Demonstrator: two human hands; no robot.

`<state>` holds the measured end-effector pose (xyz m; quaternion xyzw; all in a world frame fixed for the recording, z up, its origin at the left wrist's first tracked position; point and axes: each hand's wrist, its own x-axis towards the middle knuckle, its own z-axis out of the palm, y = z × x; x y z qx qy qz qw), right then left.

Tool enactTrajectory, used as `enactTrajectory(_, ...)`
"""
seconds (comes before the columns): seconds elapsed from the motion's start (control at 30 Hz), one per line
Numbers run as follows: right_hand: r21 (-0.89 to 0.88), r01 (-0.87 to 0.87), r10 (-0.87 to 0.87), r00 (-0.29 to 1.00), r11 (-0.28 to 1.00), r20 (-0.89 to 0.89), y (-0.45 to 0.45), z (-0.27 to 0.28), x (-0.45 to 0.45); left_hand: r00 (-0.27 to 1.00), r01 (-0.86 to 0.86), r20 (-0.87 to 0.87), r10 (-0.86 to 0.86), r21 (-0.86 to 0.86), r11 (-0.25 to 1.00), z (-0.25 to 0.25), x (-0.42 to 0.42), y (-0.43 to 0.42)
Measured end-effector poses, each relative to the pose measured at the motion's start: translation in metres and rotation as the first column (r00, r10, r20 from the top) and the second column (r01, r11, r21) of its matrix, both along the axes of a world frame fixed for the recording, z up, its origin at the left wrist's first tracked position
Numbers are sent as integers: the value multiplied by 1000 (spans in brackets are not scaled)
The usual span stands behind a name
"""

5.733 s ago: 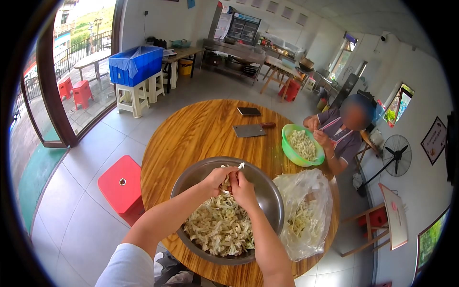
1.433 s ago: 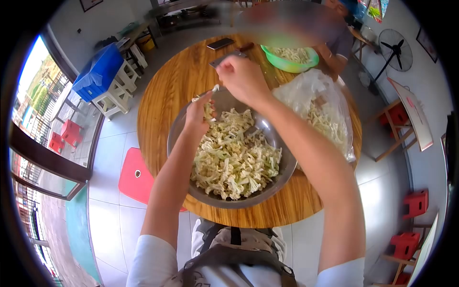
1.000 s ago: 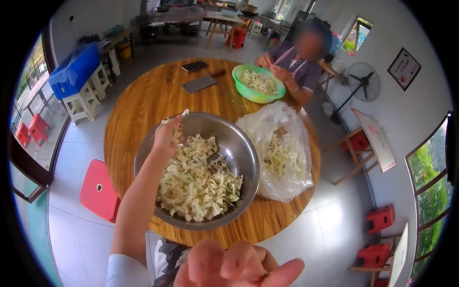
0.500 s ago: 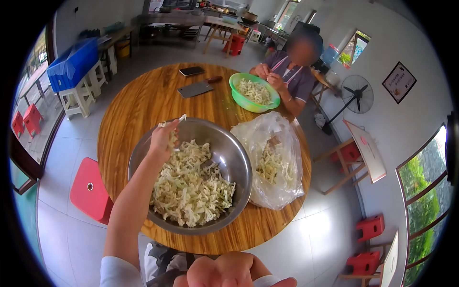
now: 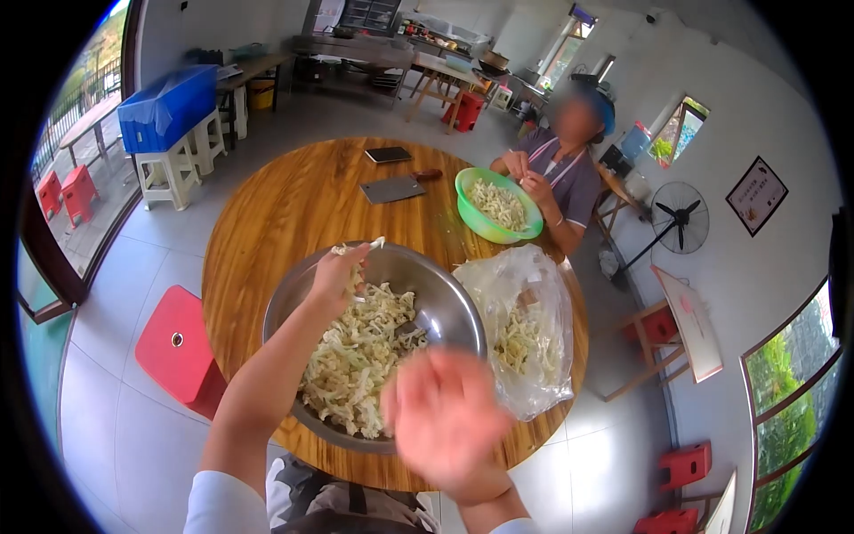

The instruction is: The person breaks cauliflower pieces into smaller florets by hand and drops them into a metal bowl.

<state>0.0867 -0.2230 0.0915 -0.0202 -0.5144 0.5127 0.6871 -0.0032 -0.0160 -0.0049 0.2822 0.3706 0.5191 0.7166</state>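
Observation:
A wide steel bowl holds a heap of cauliflower pieces. Over its far left rim, my left hand is closed around some cauliflower, with a pale stem poking out past the fingers. My right hand is raised over the bowl's near right side, smeared by motion; its fingers cannot be made out. To the right of the bowl lies a clear plastic bag with more cauliflower inside.
Across the round wooden table a person works with both hands over a green basin of cut cauliflower. A cleaver and a phone lie at the back. A red stool stands left.
My right hand has come up from the bottom edge to above the bowl. My left hand still grips cauliflower by the rim. The whole view has shifted slightly.

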Motion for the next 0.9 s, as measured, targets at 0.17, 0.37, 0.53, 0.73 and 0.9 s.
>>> enactTrajectory(0.17,-488,497,-367,865,718,341,137,-19,34,998,55,-22,-56,-21,998,-2,0,1)
enactTrajectory(0.37,-518,674,-301,718,526,628,213,-95,62,1000,9,8,-8,-60,998,7,3,-1)
enactTrajectory(0.53,-395,609,-179,669,688,721,200,-94,59,1000,18,21,-16,-84,996,13,6,-8)
enactTrajectory(0.73,-410,563,-129,687,718,715,190,-88,50,984,117,-161,-81,226,967,-20,13,11)
enactTrajectory(0.9,-565,418,-71,842,712,534,190,-84,51,991,137,2,-137,-32,990,3,9,-2)
